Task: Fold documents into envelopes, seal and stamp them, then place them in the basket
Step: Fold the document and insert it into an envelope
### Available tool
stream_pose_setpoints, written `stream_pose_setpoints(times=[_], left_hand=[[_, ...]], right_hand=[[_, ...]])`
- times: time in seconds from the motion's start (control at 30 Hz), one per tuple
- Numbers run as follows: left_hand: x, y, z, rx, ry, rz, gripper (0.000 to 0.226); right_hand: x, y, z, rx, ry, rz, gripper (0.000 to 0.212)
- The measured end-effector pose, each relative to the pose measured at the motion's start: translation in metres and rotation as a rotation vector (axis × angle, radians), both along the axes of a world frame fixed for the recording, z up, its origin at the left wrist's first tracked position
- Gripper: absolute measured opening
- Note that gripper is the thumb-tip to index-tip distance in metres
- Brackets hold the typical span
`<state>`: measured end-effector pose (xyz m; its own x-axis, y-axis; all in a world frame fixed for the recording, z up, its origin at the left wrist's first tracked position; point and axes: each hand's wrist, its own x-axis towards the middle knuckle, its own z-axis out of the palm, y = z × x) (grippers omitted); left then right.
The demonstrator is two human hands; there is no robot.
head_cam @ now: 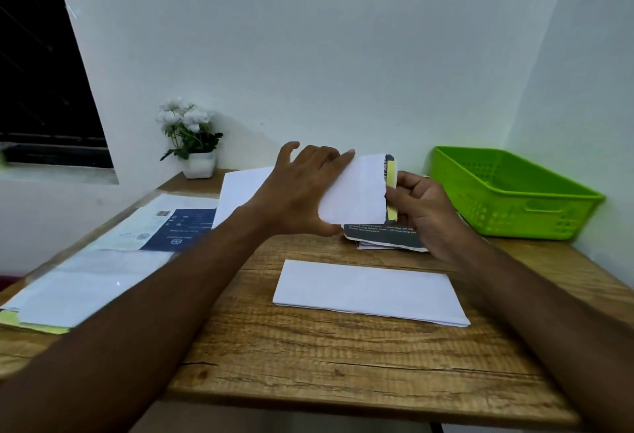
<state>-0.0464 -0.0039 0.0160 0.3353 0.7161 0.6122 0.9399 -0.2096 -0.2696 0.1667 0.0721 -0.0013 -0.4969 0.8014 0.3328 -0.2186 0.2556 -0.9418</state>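
At centre frame I see my left hand (302, 192) gripping a white envelope (356, 189) above the wooden table (308, 364). My right hand (423, 214) pinches a folded document (392, 185), dark-printed with a yellow edge, at the envelope's right end. More dark printed papers (384, 237) lie just beneath. A folded white sheet (370, 292) lies lower centre. A green basket (497, 218) sits at right, a paper stack (103, 261) at left.
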Motion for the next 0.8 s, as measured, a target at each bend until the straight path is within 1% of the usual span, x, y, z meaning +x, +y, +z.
stream_pose_setpoints(times=[0.1, 0.2, 0.3, 0.43, 0.53, 0.6, 0.7, 0.73, 0.77, 0.8], left_hand=[[0.005, -0.002, 0.002, 0.039, 0.068, -0.001, 0.104], [0.009, -0.003, 0.003, 0.051, 0.085, -0.020, 0.104], [0.013, -0.004, 0.006, 0.063, 0.061, -0.057, 0.101], [0.017, -0.005, 0.007, 0.085, 0.077, -0.064, 0.094], [0.011, -0.003, 0.010, 0.078, 0.088, -0.040, 0.091], [0.003, -0.002, 0.012, 0.053, 0.057, -0.015, 0.090], [-0.009, 0.000, 0.011, -0.015, 0.021, 0.059, 0.100], [-0.012, 0.001, 0.010, -0.029, 0.017, 0.077, 0.103], [-0.014, 0.001, 0.009, -0.038, 0.009, 0.089, 0.105], [-0.017, 0.001, 0.008, -0.040, -0.002, 0.096, 0.106]], right_hand=[[-0.004, -0.002, -0.001, 0.015, -0.058, -0.029, 0.014], [-0.006, -0.002, -0.001, 0.027, -0.113, -0.096, 0.023], [-0.004, -0.004, 0.002, 0.038, -0.143, -0.139, 0.024], [-0.003, -0.005, -0.001, 0.044, -0.184, -0.160, 0.028], [-0.003, -0.005, 0.001, 0.059, -0.201, -0.142, 0.020], [0.003, -0.002, 0.005, 0.062, -0.276, -0.096, 0.015], [0.015, 0.004, 0.010, 0.032, -0.415, -0.076, 0.041], [0.020, 0.006, 0.011, 0.050, -0.455, -0.071, 0.046], [0.024, 0.006, 0.013, 0.105, -0.517, -0.036, 0.049], [0.030, 0.007, 0.016, 0.206, -0.621, 0.034, 0.051]])
